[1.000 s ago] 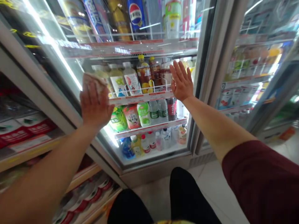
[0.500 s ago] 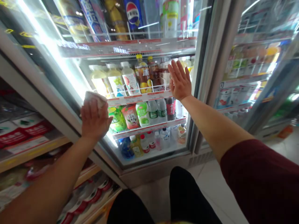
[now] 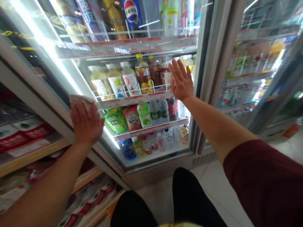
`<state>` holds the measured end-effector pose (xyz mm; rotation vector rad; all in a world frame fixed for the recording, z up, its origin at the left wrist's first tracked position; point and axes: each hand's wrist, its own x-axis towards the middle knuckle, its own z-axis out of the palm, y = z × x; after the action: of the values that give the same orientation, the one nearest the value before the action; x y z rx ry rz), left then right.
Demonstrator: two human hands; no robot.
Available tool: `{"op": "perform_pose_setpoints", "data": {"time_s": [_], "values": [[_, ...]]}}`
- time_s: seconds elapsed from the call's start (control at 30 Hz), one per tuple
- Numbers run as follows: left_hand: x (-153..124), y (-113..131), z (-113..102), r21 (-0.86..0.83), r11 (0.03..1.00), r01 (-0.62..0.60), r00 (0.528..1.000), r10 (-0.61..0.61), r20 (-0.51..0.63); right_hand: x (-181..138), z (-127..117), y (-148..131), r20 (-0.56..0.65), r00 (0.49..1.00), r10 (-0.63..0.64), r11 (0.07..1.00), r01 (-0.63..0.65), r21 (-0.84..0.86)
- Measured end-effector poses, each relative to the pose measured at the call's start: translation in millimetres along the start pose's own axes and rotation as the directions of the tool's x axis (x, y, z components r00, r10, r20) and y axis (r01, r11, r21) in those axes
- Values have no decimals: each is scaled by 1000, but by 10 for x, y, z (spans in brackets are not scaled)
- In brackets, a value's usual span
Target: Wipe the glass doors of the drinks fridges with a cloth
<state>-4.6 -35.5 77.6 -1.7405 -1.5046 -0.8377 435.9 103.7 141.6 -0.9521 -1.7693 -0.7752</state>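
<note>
Pale cloth (image 3: 80, 98) lies under the fingers of the left hand (image 3: 86, 122), near the left edge of the glass cooler door (image 3: 161, 163); its visible strip runs crosswise beyond the fingertips. This nearer grip is flat, fingers extended over the cloth. The right hand (image 3: 181, 81), open and holding nothing, appears to rest near the door's right edge, well apart from the cloth.

A white light strip (image 3: 50, 53) is glaring above-left of the left fingers (image 3: 81, 110), while shelves (image 3: 35, 154) below-left are sitting dim, blurred.
</note>
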Motion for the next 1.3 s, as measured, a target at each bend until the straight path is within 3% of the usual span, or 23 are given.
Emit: {"op": "perform_pose_setpoints", "data": {"time_s": [0.13, 0.23, 0.43, 0.5, 0.6, 0.7, 0.83, 0.93, 1.03, 1.13, 1.23, 1.3], "values": [[294, -203, -180, 86, 995, -47, 996, 53, -75, 0, 0, 0, 5, 1000, 5, 1000, -5, 8], [476, -198, -274, 127, 991, -43, 988, 61, -143, 0, 3, -4, 4, 1000, 11, 1000, -11, 11], [343, -33, -167, 120, 992, -43, 995, 53, -81, -2, 6, -15, -2, 1000, 12, 1000, -12, -3], [508, -105, -228, 142, 987, -73, 992, 87, -96, -3, -5, -15, 1, 1000, 8, 1000, -8, -7], [967, -221, -404, 160, 981, -107, 977, 133, -167, -5, -19, -15, -8, 1000, 7, 1000, -7, -6], [1232, -135, -453, 120, 986, -116, 965, 140, -223, -5, -17, -16, -8, 1000, 9, 1000, -9, -8], [919, 197, -189, 94, 976, -198, 967, 210, -144, -2, 6, -12, -9, 1000, 14, 999, -13, 31], [719, 260, -67, 94, 946, -309, 949, 314, -36, -1, 16, -2, -6, 1000, 12, 999, -12, 41], [926, 175, -202, 94, 916, -391, 918, 395, -32, 0, 14, 5, 10, 1000, 7, 1000, -7, 17], [1247, 223, -353, 90, 937, -338, 934, 346, -93, 2, 8, 9, 15, 1000, 4, 1000, -4, 14], [1261, 480, -256, 48, 960, -274, 952, 278, -129, 3, 7, 10, 23, 1000, 6, 1000, -6, 17], [1121, 655, -103, -1, 953, -303, 950, 302, -80, 4, 10, 12, 23, 1000, 3, 1000, -3, 14]]}}
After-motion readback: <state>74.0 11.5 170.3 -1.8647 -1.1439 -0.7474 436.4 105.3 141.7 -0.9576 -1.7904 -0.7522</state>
